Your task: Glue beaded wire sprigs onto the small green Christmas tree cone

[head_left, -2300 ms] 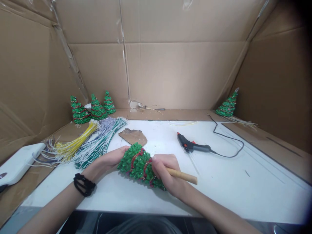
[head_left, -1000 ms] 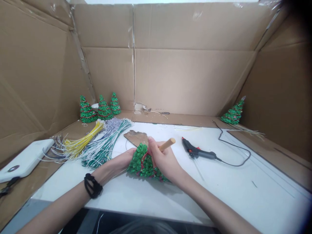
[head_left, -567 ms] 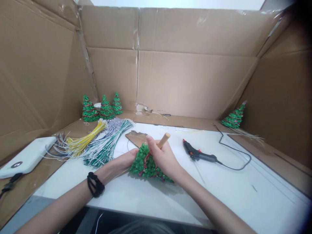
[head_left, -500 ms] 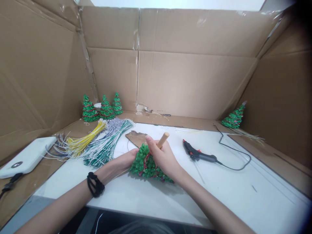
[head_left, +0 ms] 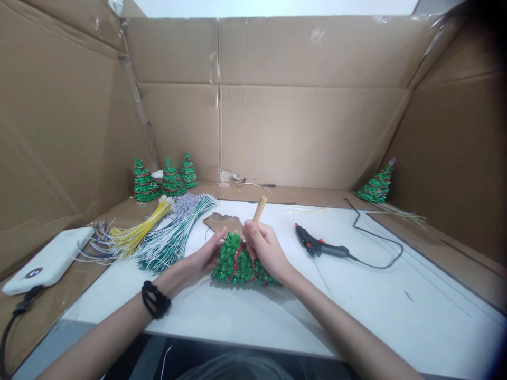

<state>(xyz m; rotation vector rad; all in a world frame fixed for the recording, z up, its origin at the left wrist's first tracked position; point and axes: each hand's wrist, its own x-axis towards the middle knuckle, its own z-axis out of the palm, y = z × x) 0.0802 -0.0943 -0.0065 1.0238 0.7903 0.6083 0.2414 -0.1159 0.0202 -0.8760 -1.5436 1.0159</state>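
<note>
A small green Christmas tree point(head_left: 233, 264) with a red garland lies tilted on its side over the white table. My left hand point(head_left: 209, 253) grips its left end, with the fingertips partly hidden behind it. My right hand point(head_left: 266, 247) is closed round a wooden-handled tool point(head_left: 260, 209), whose handle sticks up out of the fist. The tool's lower end is hidden by the hand and meets the tree's surface. Just behind the tree is a torn piece of cardboard point(head_left: 222, 221).
Bundles of yellow point(head_left: 138, 229) and green-white wires point(head_left: 174, 240) lie to the left, near a white power bank point(head_left: 49, 258). Three trees point(head_left: 171, 178) stand at the back left, another tree point(head_left: 376, 183) at the back right. A glue gun point(head_left: 320, 245) with a cord lies right. Cardboard walls point(head_left: 309, 137) surround the table.
The wooden handle has swung more upright, and my right hand has shifted slightly. My left thumb now shows at the tree's left end. The whole view has shifted a little.
</note>
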